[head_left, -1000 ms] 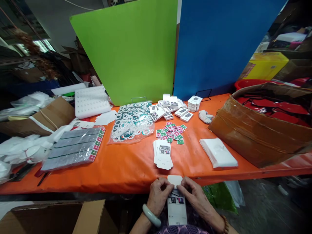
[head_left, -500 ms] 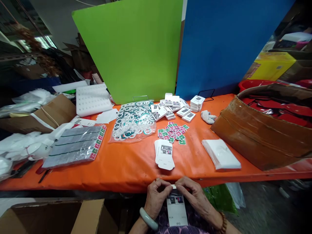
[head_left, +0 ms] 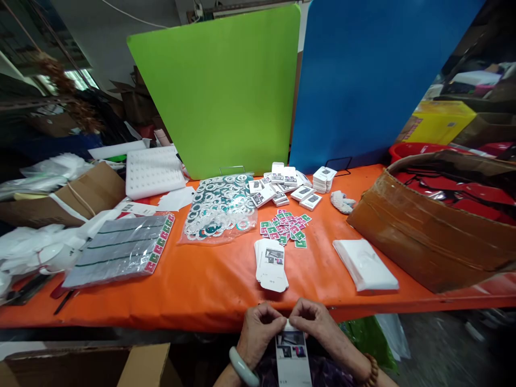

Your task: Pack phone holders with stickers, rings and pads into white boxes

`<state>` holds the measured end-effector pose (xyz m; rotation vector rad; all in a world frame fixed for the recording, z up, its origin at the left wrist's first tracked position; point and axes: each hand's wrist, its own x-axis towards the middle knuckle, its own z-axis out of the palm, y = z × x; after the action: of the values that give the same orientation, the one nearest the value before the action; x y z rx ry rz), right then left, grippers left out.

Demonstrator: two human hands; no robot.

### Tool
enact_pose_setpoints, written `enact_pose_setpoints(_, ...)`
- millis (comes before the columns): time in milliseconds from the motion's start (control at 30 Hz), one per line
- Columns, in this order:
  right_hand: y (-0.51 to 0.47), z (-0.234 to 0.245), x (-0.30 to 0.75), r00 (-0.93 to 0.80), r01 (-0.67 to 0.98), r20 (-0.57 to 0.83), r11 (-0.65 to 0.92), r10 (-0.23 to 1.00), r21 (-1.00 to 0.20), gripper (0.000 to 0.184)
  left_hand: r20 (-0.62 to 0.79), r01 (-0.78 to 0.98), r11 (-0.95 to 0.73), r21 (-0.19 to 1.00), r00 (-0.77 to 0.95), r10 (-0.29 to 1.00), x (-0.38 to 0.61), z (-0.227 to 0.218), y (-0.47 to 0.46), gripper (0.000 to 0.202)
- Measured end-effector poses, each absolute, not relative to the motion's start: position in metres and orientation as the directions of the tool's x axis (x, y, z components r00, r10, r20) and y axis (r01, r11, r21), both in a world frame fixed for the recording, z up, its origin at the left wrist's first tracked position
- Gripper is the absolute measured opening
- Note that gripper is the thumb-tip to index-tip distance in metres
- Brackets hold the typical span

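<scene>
Between both hands, just below the table's front edge, is a flat white printed carton (head_left: 293,361) with small dark pictures on it. My left hand (head_left: 260,330) pinches its upper end from the left, thumb and forefinger together. From the right, my right hand (head_left: 316,326) pinches the same end, fingertips almost touching the left ones. The carton's lower end runs out of the picture. In front of the hands, a stack of similar flat cartons (head_left: 271,266) lies on the orange table (head_left: 193,293). Beyond it is a loose pile of small pink and green cards (head_left: 285,227).
Several small white boxes (head_left: 278,185) lie at the back, beside a clear bag of rings (head_left: 221,207). At right are white plastic sleeves (head_left: 366,264) and a big cardboard box (head_left: 427,231). A grey packet (head_left: 121,250) lies left. Green (head_left: 226,91) and blue (head_left: 371,80) panels stand behind.
The view has tilted up slightly, so the table sits lower in the picture. Both hands stay pinched at the carton's upper end, with only slight finger movement.
</scene>
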<state>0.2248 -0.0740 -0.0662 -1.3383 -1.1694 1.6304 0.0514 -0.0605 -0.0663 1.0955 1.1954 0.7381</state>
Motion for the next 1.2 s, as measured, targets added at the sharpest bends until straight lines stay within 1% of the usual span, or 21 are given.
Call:
enact_pose_setpoints(133,-0.085,-0.08,0.226,-0.217,0.06,-0.259,-0.252,0.941,-0.966,0.033,-0.387,0.021,0.401,0.916,0.312,0.868,0.043,-0.079,-0.066,0.024)
enact_pose_setpoints(200,-0.093,-0.086,0.228,-0.237,0.103,-0.215,-0.195,0.947,-0.975,0.029,-0.398,-0.015,0.422,0.907,0.305,0.865,0.043,-0.085,-0.069,0.028)
enact_pose_setpoints(267,-0.096,-0.089,0.229,-0.261,0.12,-0.215,-0.189,0.941,-0.975,0.026,-0.394,-0.019,0.417,0.909,0.291,0.872,0.045,-0.087,-0.07,0.03)
enact_pose_setpoints(367,-0.083,-0.082,0.235,-0.301,0.134,-0.283,-0.253,0.911,-0.958,0.02,-0.321,0.009,0.33,0.944,0.257,0.911,0.051,-0.082,-0.063,0.028)
enact_pose_setpoints(433,-0.055,-0.064,0.242,-0.321,0.181,-0.299,-0.252,0.898,-0.951,0.021,-0.231,0.028,0.23,0.973,0.193,0.954,0.052,-0.073,-0.052,0.027)
enact_pose_setpoints(467,-0.036,-0.051,0.246,-0.319,0.208,-0.278,-0.22,0.906,-0.953,0.023,-0.2,0.031,0.197,0.98,0.153,0.968,0.052,-0.067,-0.045,0.027)
enact_pose_setpoints(533,0.009,-0.018,0.255,-0.265,0.213,-0.21,-0.156,0.941,-0.965,0.028,-0.163,0.053,0.159,0.986,0.064,0.985,0.049,-0.055,-0.029,0.031)
enact_pose_setpoints(567,0.033,0.001,0.259,-0.209,0.189,-0.149,-0.11,0.966,-0.976,0.03,-0.135,0.086,0.133,0.987,0.016,0.991,0.047,-0.049,-0.021,0.032)
enact_pose_setpoints(633,0.077,0.034,0.263,-0.042,0.087,0.04,0.044,0.998,-0.995,0.034,-0.018,0.205,0.031,0.978,-0.063,0.998,0.042,-0.041,-0.008,0.031)
enact_pose_setpoints(667,0.094,0.047,0.263,0.031,0.042,0.108,0.107,0.994,-0.993,0.037,0.06,0.277,-0.036,0.96,-0.079,0.995,0.041,-0.039,-0.004,0.029)
enact_pose_setpoints(700,0.108,0.057,0.261,0.078,0.054,0.151,0.147,0.986,-0.988,0.04,0.128,0.339,-0.094,0.936,-0.078,0.989,0.041,-0.039,0.0,0.027)
enact_pose_setpoints(733,0.117,0.061,0.258,0.135,0.12,0.191,0.176,0.972,-0.977,0.042,0.174,0.391,-0.136,0.91,-0.065,0.983,0.041,-0.041,0.002,0.028)
enact_pose_setpoints(767,0.123,0.062,0.253,0.126,0.246,0.209,0.174,0.97,-0.954,0.041,0.196,0.435,-0.157,0.887,-0.045,0.98,0.042,-0.044,0.003,0.03)
enact_pose_setpoints(800,0.124,0.059,0.247,0.074,0.401,0.204,0.158,0.976,-0.902,0.038,0.196,0.476,-0.16,0.865,-0.025,0.98,0.044,-0.048,0.004,0.034)
enact_pose_setpoints(833,0.123,0.053,0.241,-0.003,0.55,0.169,0.143,0.986,-0.823,0.032,0.179,0.515,-0.149,0.844,-0.008,0.984,0.045,-0.054,0.004,0.038)
enact_pose_setpoints(867,0.119,0.044,0.234,-0.092,0.665,0.106,0.141,0.99,-0.733,0.025,0.153,0.554,-0.131,0.822,0.007,0.988,0.048,-0.059,0.003,0.043)
enact_pose_setpoints(900,0.114,0.034,0.228,-0.167,0.74,0.034,0.149,0.985,-0.656,0.018,0.124,0.589,-0.111,0.8,0.019,0.992,0.049,-0.065,0.002,0.048)
enact_pose_setpoints(933,0.109,0.023,0.222,-0.222,0.782,-0.025,0.163,0.975,-0.602,0.012,0.099,0.619,-0.095,0.779,0.028,0.995,0.051,-0.071,0.002,0.052)
enact_pose_setpoints(1000,0.098,0.003,0.211,-0.267,0.813,-0.096,0.17,0.959,-0.557,0.007,0.073,0.661,-0.085,0.745,0.046,0.996,0.053,-0.08,0.0,0.056)
enact_pose_setpoints(1100,0.09,-0.016,0.2,-0.258,0.863,-0.157,0.154,0.953,-0.482,0.016,0.074,0.691,-0.103,0.715,0.072,0.995,0.052,-0.088,-0.001,0.054)
enact_pose_setpoints(1200,0.093,-0.02,0.196,-0.223,0.891,-0.209,0.112,0.952,-0.439,0.023,0.088,0.708,-0.122,0.696,0.084,0.993,0.051,-0.091,-0.001,0.053)
